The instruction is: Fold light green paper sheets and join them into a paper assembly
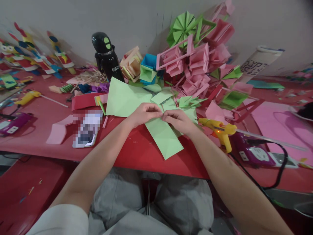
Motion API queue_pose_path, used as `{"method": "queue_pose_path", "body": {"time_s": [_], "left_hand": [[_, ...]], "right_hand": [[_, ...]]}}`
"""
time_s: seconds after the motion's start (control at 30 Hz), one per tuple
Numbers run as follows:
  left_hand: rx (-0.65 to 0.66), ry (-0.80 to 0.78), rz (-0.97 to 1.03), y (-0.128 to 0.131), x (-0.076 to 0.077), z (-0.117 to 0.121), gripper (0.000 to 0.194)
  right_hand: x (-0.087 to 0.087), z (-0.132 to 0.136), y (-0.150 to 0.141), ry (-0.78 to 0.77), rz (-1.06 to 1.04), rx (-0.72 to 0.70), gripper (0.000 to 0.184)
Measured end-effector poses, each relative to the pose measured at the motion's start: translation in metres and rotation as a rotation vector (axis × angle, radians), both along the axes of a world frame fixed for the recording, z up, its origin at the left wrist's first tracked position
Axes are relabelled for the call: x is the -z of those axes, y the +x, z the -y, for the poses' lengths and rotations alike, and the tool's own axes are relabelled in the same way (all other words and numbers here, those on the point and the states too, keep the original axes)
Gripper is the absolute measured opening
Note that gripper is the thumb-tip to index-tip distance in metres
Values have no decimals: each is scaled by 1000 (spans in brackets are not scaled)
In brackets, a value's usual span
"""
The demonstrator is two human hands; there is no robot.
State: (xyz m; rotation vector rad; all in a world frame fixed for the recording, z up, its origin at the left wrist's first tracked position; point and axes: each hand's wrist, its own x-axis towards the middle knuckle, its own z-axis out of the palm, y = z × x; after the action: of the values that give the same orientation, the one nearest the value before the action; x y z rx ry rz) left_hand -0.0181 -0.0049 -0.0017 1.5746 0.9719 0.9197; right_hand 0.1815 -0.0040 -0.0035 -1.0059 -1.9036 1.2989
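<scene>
Red tabletop (137, 147); I see left hand (148, 112), right hand (177, 119) together, pinching green strip (166, 138), seemingly unfinished; pink shapes (199, 60) beyond look done.

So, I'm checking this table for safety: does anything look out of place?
The yellow glue gun, close to the right forearm: its indicator glows orange, so it may be hot. Pink paper models by the wall lie in a jumbled heap. I see no spill.

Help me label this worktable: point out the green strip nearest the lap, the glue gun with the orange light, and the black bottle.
Green strip (164, 137): head view, its flat face.
Glue gun (223, 130): head view, its yellow body.
Black bottle (107, 62): head view, its side.
</scene>
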Motion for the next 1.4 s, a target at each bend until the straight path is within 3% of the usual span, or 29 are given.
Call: {"method": "queue_pose_path", "body": {"time_s": [0.13, 0.3, 0.57, 0.7, 0.83, 0.93, 1.27, 1.4], "left_hand": [[-21, 12, -49, -1, 1, -2, 21], [-218, 69, -40, -10, -1, -7, 18], [-518, 151, -22, -46, 3, -27, 12], [-646, 155, 1, -55, 8, -33, 10], [-599, 131, 50, -49, 10, -33, 10], [-540, 152, 77, -40, 10, -30, 10], [-554, 157, -92, -30, 11, -24, 4], [-440, 432, -299, -24, 8, -15, 14]], "right_hand": [[-1, 0, -1, -2, 21, 27, 23], [-1, -1, 1, 5, 48, 44, 19], [-2, -4, 11, -46, 61, 1, 17], [-1, -8, 13, -21, -5, 154, 17], [7, -15, 9, 107, -148, 377, 18], [12, -17, 7, 140, -86, 327, 33], [6, -9, 4, 188, 43, 283, 24], [6, -7, 2, 279, 99, 266, 19]]}}
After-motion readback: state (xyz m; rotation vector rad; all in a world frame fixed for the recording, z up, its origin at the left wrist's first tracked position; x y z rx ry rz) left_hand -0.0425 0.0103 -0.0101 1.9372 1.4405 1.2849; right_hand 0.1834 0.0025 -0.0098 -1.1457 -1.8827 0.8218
